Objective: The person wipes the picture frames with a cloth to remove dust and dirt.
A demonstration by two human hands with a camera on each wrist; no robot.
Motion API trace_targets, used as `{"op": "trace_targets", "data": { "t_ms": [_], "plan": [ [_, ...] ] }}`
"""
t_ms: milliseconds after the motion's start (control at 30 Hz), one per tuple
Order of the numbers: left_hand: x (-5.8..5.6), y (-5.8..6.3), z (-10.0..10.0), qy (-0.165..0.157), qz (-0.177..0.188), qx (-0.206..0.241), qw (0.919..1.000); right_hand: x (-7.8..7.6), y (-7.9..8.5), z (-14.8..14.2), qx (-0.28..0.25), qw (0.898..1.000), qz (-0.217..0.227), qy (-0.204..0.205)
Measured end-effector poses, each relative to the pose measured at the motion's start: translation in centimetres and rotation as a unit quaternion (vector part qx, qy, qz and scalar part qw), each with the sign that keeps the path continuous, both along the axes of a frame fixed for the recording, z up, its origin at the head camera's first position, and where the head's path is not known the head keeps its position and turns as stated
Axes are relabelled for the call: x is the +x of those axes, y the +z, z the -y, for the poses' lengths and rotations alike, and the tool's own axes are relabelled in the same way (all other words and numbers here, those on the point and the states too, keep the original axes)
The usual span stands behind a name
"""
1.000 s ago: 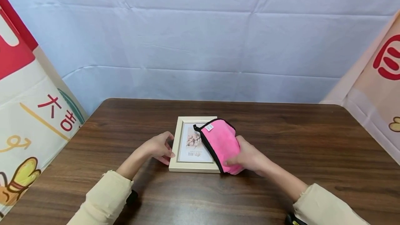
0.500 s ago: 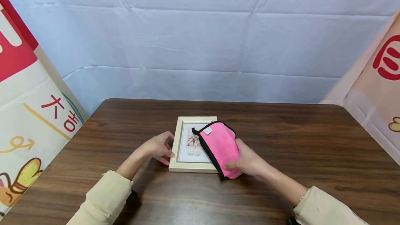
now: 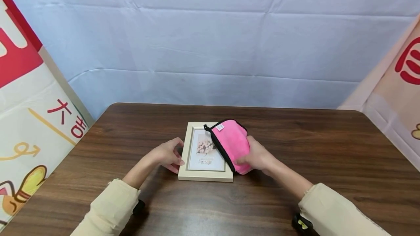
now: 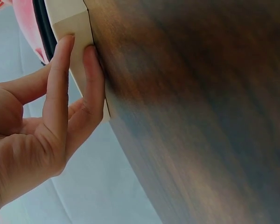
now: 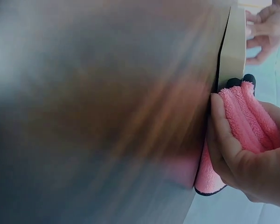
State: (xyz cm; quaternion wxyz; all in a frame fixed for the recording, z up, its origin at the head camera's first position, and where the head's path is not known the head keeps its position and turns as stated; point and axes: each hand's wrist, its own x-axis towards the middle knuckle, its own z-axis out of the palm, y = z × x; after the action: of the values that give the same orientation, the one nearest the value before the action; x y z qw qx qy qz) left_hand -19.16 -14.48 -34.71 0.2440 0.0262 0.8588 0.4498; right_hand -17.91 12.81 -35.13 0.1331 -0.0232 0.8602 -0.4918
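A cream picture frame (image 3: 206, 175) with a flower print and "free style" lettering lies flat on the table. My left hand (image 3: 168, 155) rests against its left edge; in the left wrist view the fairly straight fingers (image 4: 58, 88) press on the frame's side (image 4: 65, 18). My right hand (image 3: 259, 156) grips a folded pink cloth (image 3: 231, 141) with black edging, a loop and a white tag. The cloth covers the frame's right edge and upper right corner. In the right wrist view, plush pink folds (image 5: 247, 116) bunch between my thumb and fingers.
The dark wooden table (image 3: 311, 148) surrounds the frame. Behind it hangs a pale blue cloth backdrop (image 3: 210, 46). Printed banners stand at the left (image 3: 39, 119) and right (image 3: 397, 97). Black straps sit at both wrists.
The right hand with the pink cloth slides slightly down toward the frame's lower right corner, then up and away along its right side. The left hand and frame hardly move.
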Motion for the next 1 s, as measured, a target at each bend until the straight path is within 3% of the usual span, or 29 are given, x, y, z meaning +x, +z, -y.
{"op": "trace_targets", "data": {
  "t_ms": [567, 733, 1000],
  "plan": [
    [0.1, 0.0, 0.0, -0.006, -0.003, -0.002, 1.0, -4.7, 0.1, -0.4, 0.0, 1.0, 0.009, -0.004],
    [0.0, -0.2, 0.0, -0.006, -0.002, 0.0, 1.0, -5.3, 0.1, -0.5, 0.008, 1.0, 0.005, -0.003],
    [-0.2, -0.3, -0.1, -0.005, 0.001, 0.001, 1.0, -5.3, 0.2, -0.4, -0.043, 0.997, 0.065, -0.001]
  ]
}}
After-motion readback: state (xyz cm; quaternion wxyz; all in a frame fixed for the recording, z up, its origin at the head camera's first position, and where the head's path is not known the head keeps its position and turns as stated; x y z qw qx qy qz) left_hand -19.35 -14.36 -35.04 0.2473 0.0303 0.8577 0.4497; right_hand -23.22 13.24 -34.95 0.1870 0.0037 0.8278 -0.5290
